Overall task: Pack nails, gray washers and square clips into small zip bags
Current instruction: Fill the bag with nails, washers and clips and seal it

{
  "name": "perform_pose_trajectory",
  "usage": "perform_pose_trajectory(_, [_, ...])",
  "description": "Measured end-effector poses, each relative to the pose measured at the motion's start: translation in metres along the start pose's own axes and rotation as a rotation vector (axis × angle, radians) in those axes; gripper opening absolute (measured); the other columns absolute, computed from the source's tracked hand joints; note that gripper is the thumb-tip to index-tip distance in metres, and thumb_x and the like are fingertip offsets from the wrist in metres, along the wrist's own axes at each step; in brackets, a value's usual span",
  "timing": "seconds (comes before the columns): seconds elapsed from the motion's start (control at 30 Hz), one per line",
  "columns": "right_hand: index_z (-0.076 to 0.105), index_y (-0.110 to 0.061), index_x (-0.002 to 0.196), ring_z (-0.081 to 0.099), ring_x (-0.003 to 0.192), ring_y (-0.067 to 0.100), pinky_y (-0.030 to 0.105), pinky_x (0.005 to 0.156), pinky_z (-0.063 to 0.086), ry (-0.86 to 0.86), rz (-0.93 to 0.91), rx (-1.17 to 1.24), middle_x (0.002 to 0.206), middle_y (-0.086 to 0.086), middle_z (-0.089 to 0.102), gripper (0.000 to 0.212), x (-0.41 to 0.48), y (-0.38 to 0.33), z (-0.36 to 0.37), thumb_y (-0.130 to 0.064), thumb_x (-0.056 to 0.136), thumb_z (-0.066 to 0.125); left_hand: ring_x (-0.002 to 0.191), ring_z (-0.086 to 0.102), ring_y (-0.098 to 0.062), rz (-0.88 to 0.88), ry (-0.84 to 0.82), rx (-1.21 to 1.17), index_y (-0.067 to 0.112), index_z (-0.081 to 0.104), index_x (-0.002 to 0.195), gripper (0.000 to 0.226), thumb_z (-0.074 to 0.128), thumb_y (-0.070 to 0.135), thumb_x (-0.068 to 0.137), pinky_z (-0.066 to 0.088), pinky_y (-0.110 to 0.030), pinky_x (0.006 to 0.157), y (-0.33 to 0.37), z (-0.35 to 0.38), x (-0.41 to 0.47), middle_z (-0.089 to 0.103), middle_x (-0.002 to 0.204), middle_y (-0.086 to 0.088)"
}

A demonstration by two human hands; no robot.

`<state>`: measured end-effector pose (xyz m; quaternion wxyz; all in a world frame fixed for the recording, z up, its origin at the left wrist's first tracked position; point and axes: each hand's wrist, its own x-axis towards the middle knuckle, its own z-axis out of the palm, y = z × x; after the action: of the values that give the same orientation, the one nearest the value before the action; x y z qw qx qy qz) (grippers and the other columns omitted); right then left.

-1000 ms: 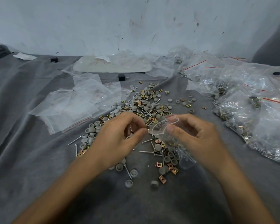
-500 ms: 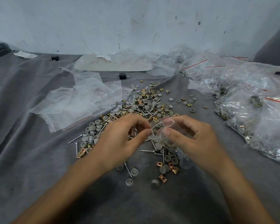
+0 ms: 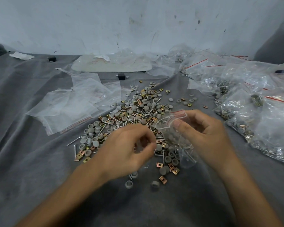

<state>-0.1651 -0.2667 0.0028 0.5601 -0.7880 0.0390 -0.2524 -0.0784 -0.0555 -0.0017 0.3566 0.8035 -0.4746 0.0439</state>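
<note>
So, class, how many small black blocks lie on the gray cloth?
2: one black block far left near the wall, another mid-cloth before the pale board. A dark object at the far right may be a third; bags could hide more.

One wide-angle view from a head-worn camera, facing forward and down. The left hand (image 3: 126,148) and the right hand (image 3: 202,133), which holds a bag (image 3: 168,131), sit close in the near centre. Grey cloth (image 3: 31,169) runs to a far wall (image 3: 138,22); the edges seem slightly bent by the lens.
</note>
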Motion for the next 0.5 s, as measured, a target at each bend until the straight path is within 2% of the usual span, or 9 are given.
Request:
perform_pose_trajectory(0.1, [0.076,-0.031,0.101,0.074,0.09,0.01,0.033,0.081,0.059,0.002,0.016,-0.008,0.097,-0.009,0.078,0.014,0.0,0.0,-0.001,-0.03,0.087,0.076,0.091,0.055,0.0,0.074,-0.229,0.118,0.033,0.067,0.099,0.012,0.061,0.038,0.09,0.046,-0.023,0.082,0.004,0.011,-0.003,0.06,0.094,0.017])
perform_pose_trajectory(0.2, [0.076,-0.031,0.101,0.075,0.09,0.01,0.037,0.082,0.06,-0.003,0.019,-0.013,0.097,-0.01,0.078,0.013,-0.001,-0.001,-0.001,-0.027,0.089,0.076,0.105,0.054,-0.007,0.088,-0.34,0.219,0.034,0.064,0.113,0.023,0.056,0.042,0.093,0.045,-0.03,0.094,0.001,0.02,-0.004,0.059,0.108,0.013])
perform_pose_trajectory(0.33, [0.077,-0.03,0.102,0.075,0.09,0.011,0.039,0.084,0.06,-0.014,0.021,-0.009,0.096,-0.009,0.078,0.014,-0.002,-0.003,0.0,-0.025,0.088,0.077,0.107,0.055,-0.01,0.082,-0.334,0.209,0.032,0.065,0.115,0.023,0.054,0.044,0.099,0.046,-0.034,0.095,-0.005,0.022,-0.004,0.06,0.11,0.011])
perform_pose_trajectory(0.5, [0.076,-0.029,0.102,0.074,0.088,0.007,0.024,0.078,0.058,-0.03,0.024,-0.025,0.095,-0.011,0.078,0.014,-0.001,-0.003,-0.001,-0.025,0.089,0.076,0.099,0.055,-0.007,0.024,-0.206,0.216,0.026,0.065,0.107,0.019,0.051,0.039,0.102,0.046,-0.03,0.089,-0.012,0.013,-0.001,0.059,0.103,0.013])
